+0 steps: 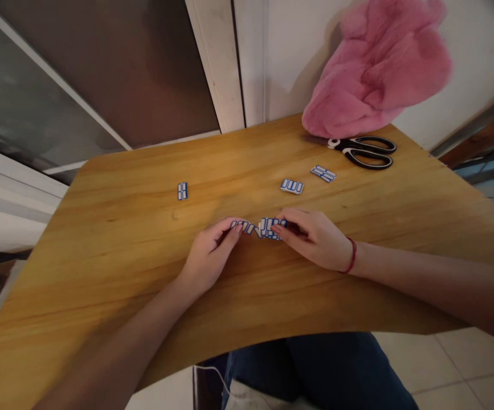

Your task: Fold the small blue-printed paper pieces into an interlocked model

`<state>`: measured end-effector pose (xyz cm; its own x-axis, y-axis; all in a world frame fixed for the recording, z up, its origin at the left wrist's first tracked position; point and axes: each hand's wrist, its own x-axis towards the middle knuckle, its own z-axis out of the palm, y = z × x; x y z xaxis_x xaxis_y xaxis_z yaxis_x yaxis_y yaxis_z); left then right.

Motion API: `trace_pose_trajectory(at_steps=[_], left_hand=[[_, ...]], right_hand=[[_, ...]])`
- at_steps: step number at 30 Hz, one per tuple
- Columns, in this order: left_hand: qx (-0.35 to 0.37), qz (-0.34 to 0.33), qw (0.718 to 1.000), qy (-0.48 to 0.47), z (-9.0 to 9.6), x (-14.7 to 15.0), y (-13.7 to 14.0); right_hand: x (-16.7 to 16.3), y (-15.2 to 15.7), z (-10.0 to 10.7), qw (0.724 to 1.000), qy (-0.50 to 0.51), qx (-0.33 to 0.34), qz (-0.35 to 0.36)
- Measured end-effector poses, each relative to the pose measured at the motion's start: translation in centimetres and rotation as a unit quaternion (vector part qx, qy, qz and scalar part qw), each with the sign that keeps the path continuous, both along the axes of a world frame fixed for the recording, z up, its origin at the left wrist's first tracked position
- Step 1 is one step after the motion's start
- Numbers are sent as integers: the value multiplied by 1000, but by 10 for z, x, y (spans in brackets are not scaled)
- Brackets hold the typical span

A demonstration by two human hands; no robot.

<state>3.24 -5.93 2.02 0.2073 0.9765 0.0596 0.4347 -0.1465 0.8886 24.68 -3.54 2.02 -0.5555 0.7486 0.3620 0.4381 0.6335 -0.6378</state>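
My left hand [209, 250] pinches a narrow strip of blue-bordered white labels [247, 227] between thumb and fingers. Held in my right hand [313, 234] is a small stack of the same blue-and-white label pieces [268, 227]. The strip's right end meets the stack's left edge; whether they are joined I cannot tell. Both hands are low over the middle of the wooden table [144, 273]. Beyond my right hand lies a small label pile [292, 186], with a loose label piece [323, 173] to its right. Another small label piece [182, 191] lies alone on the left.
Black-handled scissors [362, 151] lie at the table's back right, blades pointing left. Behind them a fluffy pink bundle [379, 68] rests against the wall. A framed dark panel [152, 62] stands behind the back left edge. My legs [319, 370] are under the front edge.
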Motion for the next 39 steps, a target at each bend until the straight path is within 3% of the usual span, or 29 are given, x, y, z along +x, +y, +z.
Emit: trace_pose_trajectory(at_steps=[5,16,26,32,39], left_hand=[[-64,-16,995,-74,-3,2,-6],[-74,-38,993,-85,6,11,-13],[-46,20,994,-101,0,11,-5],[-26,-24,995,-95,-1,17,-16],[-87,-31,987,-128,-3,21,-20]], right_hand=[[-1,-2,2,998,23,-53,-2],[-7,-11,-2,987,17,-160,30],[-5,-7,0,973,65,-218,25],[-6,-6,-1,977,57,-207,1],[-8,-6,-2,983,35,-181,-12]])
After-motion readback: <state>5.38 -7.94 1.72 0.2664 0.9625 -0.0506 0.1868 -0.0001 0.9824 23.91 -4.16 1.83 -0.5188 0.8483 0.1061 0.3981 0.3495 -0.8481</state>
